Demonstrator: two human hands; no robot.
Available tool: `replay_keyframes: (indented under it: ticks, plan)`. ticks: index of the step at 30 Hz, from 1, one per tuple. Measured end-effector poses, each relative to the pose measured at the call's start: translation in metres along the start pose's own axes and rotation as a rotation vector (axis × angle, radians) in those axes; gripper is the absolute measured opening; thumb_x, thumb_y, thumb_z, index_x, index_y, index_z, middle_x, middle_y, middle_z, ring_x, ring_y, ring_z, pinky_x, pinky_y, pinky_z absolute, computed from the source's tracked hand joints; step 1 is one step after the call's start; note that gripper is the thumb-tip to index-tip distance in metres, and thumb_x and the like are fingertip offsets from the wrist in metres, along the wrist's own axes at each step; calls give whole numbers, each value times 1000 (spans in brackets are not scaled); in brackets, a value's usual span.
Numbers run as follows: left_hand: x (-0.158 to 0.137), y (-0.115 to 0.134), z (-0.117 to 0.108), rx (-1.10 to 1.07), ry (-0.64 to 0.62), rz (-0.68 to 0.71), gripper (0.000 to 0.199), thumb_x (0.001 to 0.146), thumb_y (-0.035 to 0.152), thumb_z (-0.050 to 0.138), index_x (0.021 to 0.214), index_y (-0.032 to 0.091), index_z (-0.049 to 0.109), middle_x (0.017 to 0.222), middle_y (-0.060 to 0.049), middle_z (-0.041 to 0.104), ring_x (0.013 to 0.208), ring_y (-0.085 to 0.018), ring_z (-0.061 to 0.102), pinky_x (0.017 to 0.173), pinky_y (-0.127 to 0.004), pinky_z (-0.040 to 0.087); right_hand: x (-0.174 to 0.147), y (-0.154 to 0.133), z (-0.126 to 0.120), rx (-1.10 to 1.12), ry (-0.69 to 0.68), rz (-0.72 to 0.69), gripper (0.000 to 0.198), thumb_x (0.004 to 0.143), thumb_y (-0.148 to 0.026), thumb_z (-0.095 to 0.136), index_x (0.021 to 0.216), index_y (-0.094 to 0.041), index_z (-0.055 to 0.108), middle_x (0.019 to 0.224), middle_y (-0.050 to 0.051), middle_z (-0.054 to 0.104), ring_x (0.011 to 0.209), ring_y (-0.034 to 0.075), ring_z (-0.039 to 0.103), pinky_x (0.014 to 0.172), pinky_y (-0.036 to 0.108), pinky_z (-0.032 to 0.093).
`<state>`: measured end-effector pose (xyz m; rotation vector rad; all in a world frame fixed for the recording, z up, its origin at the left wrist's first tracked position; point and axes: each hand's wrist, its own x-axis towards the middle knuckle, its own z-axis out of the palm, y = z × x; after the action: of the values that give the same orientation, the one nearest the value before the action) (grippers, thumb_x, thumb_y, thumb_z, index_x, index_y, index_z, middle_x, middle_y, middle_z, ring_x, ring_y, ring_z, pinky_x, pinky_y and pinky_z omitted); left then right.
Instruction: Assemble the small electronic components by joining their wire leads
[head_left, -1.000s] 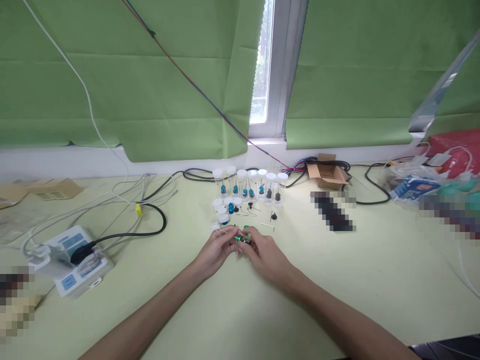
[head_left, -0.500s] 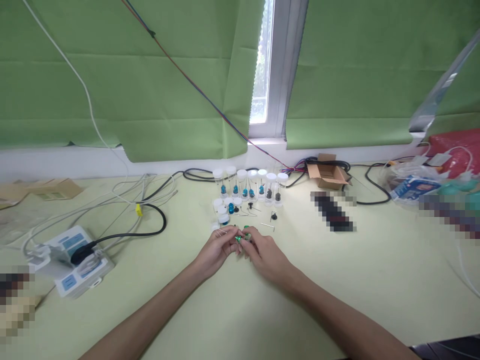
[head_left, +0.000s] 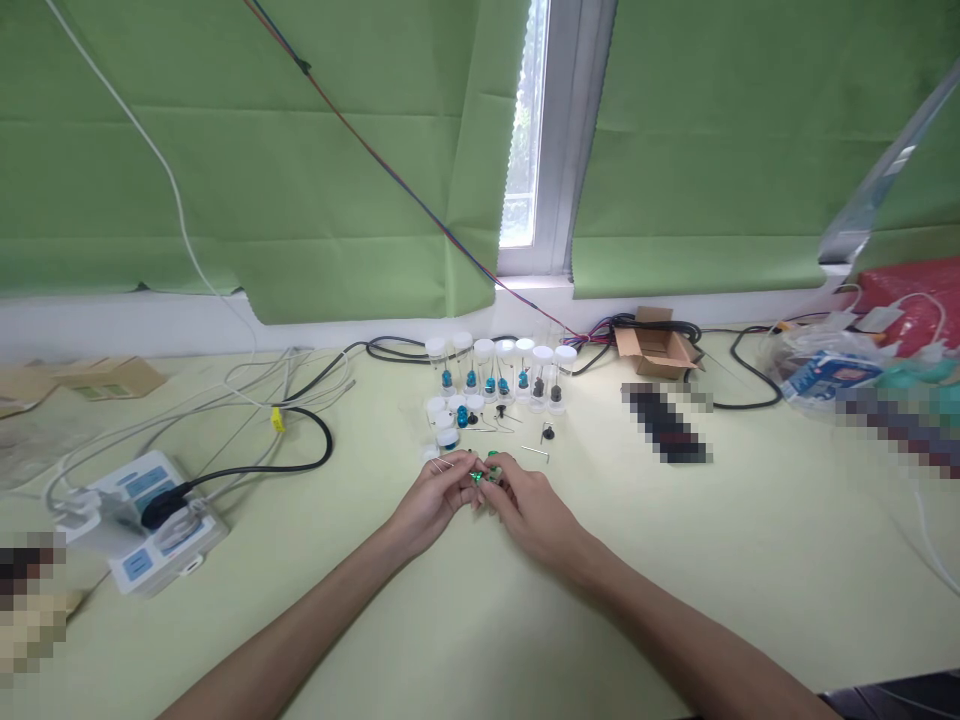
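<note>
Close together at the middle of the table, my left hand [head_left: 436,500] and my right hand [head_left: 534,500] are closed on a small shiny green metal part [head_left: 477,478]. Fingers hide most of it, so its exact kind does not show. Thin wires or rods stick out beside my left fingers. A second bit of green [head_left: 493,456] shows by my right fingertips. Just beyond lie a blue metal part [head_left: 462,416], small black parts [head_left: 548,432] and a bent hex key [head_left: 535,452]. White-capped clear vials [head_left: 447,437] lie near my left fingers.
Several upright clear vials [head_left: 523,370] with blue or dark parts inside stand in a row behind. An open cardboard box [head_left: 656,350] sits at back right. On the left are a power strip [head_left: 150,520] and tangled cables [head_left: 330,440]; bagged items [head_left: 829,378] lie far right.
</note>
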<state>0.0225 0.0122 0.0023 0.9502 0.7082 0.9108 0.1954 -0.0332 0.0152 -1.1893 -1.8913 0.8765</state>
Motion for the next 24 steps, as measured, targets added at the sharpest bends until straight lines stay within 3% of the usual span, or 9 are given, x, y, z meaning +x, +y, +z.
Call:
replay_keyframes:
  ticks: [24]
  plan:
    - [2,0,0,10,-14,9,19,86,29,67,78,11,69,78,-4,61,64,-11,58,55,-23,49,-1,1,0,6,3,-2,19,98,-27,44,115,-23,52,84,1,69,68,17,61,62,25,42]
